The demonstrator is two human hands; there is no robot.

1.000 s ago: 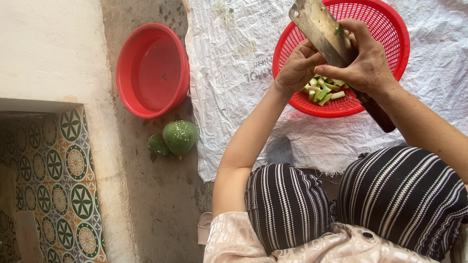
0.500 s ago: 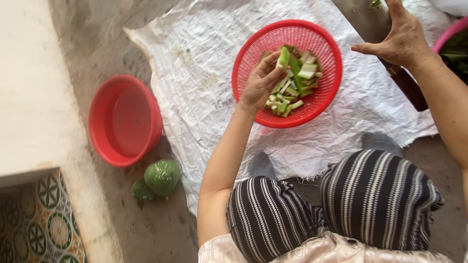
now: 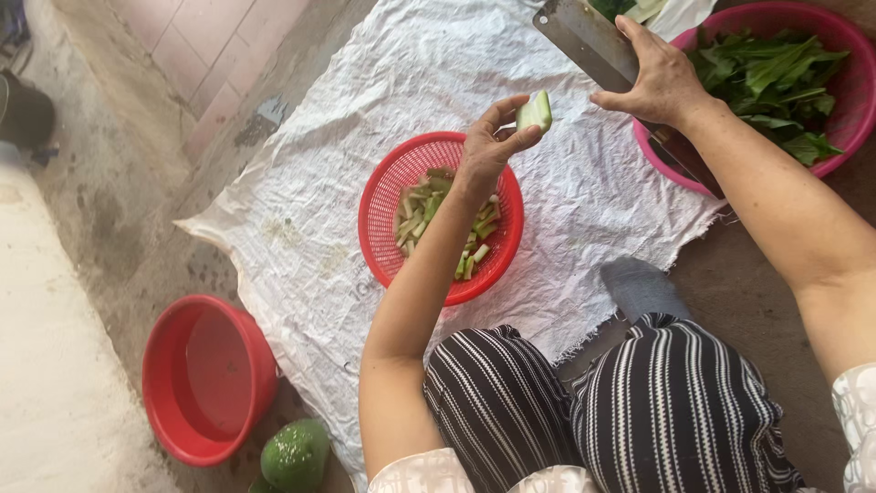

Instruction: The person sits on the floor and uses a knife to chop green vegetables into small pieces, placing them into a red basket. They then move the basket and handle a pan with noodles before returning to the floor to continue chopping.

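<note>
Here your left hand (image 3: 484, 151) pinched the green vegetable piece (image 3: 535, 112) in its fingers above the red basket (image 3: 383, 228), your right hand (image 3: 659, 82) gripped the cleaver (image 3: 584, 36), whose nearby blade could have nicked a finger.

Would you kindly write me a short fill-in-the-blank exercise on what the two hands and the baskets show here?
1. The left hand holds a pale green ____ piece above the red basket.
2. The right hand holds a ____ by the pink basket.
3. The pink basket contains leafy ____.
4. The red bowl sits beside a green ____.

Missing words: vegetable; cleaver; greens; fruit
</note>
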